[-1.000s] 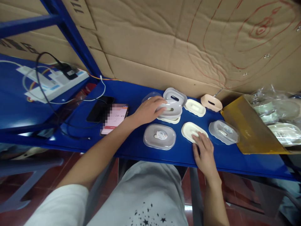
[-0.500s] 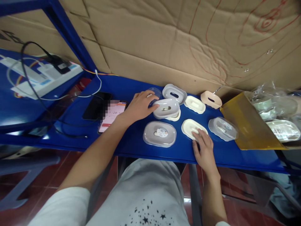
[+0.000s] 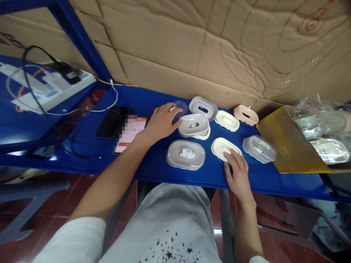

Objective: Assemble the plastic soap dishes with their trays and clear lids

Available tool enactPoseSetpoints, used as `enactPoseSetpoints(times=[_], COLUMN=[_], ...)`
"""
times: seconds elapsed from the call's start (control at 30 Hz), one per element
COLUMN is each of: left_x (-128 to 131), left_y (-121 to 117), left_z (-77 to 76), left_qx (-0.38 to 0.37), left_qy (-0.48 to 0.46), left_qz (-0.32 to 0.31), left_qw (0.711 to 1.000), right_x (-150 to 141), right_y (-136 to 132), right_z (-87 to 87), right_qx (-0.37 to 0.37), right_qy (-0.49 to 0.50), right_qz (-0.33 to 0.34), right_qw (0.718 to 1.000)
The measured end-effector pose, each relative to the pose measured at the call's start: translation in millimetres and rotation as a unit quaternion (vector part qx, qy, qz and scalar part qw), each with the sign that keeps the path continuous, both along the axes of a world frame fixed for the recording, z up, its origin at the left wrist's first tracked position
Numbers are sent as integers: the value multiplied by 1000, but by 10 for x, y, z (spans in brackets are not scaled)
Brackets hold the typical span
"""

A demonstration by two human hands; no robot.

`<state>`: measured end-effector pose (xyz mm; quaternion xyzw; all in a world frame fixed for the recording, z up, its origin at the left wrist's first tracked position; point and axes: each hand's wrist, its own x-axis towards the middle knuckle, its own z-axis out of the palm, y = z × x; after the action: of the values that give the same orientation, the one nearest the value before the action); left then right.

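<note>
My left hand [image 3: 163, 120] has its fingers spread over a clear plastic lid [image 3: 181, 106], the thumb by the edge of a grey oval soap dish [image 3: 192, 124]. That dish, with a slot in its bottom, lies partly over a cream piece [image 3: 203, 135]. Resting with loosely stretched fingers, my right hand [image 3: 238, 170] touches the near edge of a cream oval soap tray [image 3: 222, 146]. Between my hands lies a grey soap dish with a clear lid and a round label [image 3: 178, 160]. Another lidded dish [image 3: 260, 149] is just right of my right hand.
Along the back are a grey slotted dish [image 3: 196, 104], a cream tray [image 3: 227, 122] and a peach dish [image 3: 244, 114]. A carton [image 3: 293, 153] of wrapped dishes stands right. Phones [image 3: 128, 140], cables and a power strip [image 3: 60, 93] are left on the blue table [image 3: 153, 168].
Both hands and the dishes keep their places. The view has shifted very slightly.
</note>
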<state>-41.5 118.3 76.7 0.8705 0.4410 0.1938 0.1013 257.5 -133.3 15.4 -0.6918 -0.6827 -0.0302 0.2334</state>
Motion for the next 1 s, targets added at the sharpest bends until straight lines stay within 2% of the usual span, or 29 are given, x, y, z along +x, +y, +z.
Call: enactPoseSetpoints(times=[0.13, 0.23, 0.4, 0.5, 0.6, 0.77, 1.0], left_x=[1, 6, 5, 4, 6, 5, -42], left_y=[19, 37, 59, 70, 78, 100, 155], left_z=[-45, -74, -103, -122, -144, -148, -20], left_qx=[-10, -21, -49, -44, -41, -45, -21], left_qy=[21, 38, 67, 62, 50, 25, -92], left_qz=[28, 44, 78, 105, 130, 144, 159], left_qw=[999, 998, 993, 992, 989, 988, 983], right_x=[-23, -135, -550, -773, -864, -809, -773], right_y=[-21, -37, 71, 224, 375, 586, 981], right_z=[41, 136, 330, 390, 394, 374, 435], right_qx=[11, 35, -14, -29, -24, -18, -46], right_qy=[-10, -14, -18, -57, -83, -96, -89], right_qz=[3, 28, 182, 232, 229, 219, 220], right_qw=[1000, 999, 983, 971, 970, 971, 970])
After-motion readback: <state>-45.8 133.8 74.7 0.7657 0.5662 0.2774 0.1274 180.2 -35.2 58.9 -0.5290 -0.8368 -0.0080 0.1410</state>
